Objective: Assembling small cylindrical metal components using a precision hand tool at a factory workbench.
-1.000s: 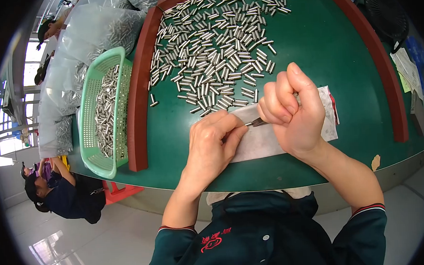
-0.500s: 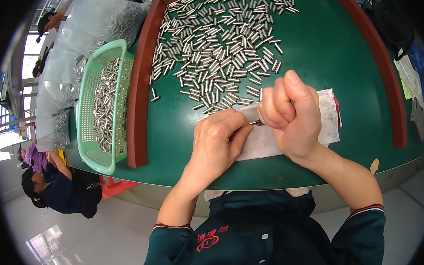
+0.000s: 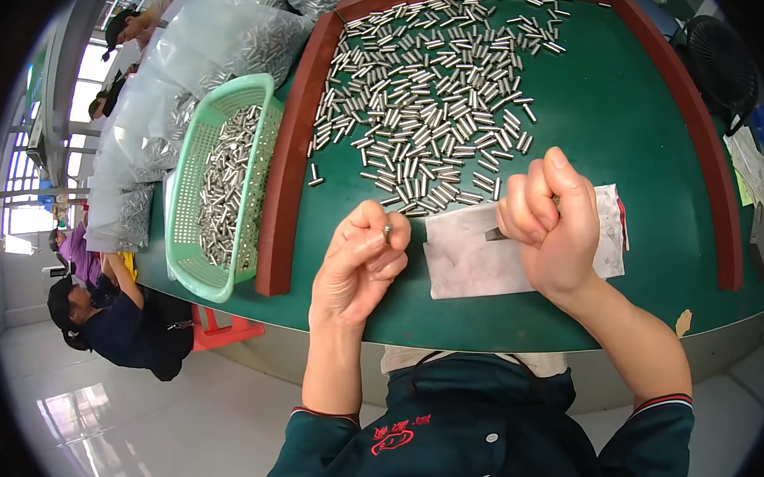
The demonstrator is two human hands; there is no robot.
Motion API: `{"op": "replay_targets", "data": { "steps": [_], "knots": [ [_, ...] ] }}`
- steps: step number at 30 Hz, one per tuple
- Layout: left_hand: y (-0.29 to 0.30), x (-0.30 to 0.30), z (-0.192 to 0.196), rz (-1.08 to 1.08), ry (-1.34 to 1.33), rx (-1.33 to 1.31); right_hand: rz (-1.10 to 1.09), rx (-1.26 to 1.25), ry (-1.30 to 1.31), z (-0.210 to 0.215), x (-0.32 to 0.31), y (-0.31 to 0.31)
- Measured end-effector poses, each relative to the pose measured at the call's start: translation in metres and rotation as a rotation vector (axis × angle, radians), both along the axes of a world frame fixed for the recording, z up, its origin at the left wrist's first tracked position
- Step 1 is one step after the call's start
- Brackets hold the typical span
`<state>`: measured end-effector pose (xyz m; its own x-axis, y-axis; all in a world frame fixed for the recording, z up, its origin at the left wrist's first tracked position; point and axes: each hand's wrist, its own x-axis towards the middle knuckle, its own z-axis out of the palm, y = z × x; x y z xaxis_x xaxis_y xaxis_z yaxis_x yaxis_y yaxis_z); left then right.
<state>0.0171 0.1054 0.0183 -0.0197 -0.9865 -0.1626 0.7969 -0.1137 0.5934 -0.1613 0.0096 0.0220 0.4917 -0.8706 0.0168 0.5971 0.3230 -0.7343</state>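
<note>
My left hand (image 3: 356, 264) is turned up, its thumb and fingers pinched on a small metal pin (image 3: 388, 231) seen nearly end-on. To its right, my right hand (image 3: 559, 229) is closed in a fist around a thin dark tool with a flat metal tip (image 3: 492, 233) poking out toward the left hand; the rest is hidden by the fingers. Under the right hand lies a pale, smudged cloth (image 3: 457, 269), spread flat. Beyond both hands, many loose steel pins (image 3: 432, 115) are scattered over the green tabletop (image 3: 617, 114).
A red-brown wooden rail (image 3: 296, 174) borders the table. Left of it stands a light-green basket (image 3: 181, 236) full of pins, beside clear plastic bags (image 3: 119, 170) of metal parts. At far right is a black fan (image 3: 720, 61). A person in dark clothes (image 3: 127, 325) works at left.
My left hand has drawn back leftward from the right hand and turned palm up with the pin. The right hand keeps the tool, and the whole view has shifted slightly.
</note>
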Motion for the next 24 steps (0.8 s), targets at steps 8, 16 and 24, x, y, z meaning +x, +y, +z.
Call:
{"op": "replay_targets", "data": {
  "steps": [8,16,24],
  "knots": [
    [0.003,0.015,0.007,0.235,-0.737,0.094,-0.019,-0.022,0.034,0.000,0.003,0.000],
    [-0.013,-0.010,0.012,0.162,-1.759,-0.104,0.001,-0.008,-0.032,0.000,0.002,-0.001],
    [-0.021,-0.006,0.010,0.025,-1.960,-0.182,-0.006,-0.013,0.009,0.000,0.000,-0.002]
  ]
}}
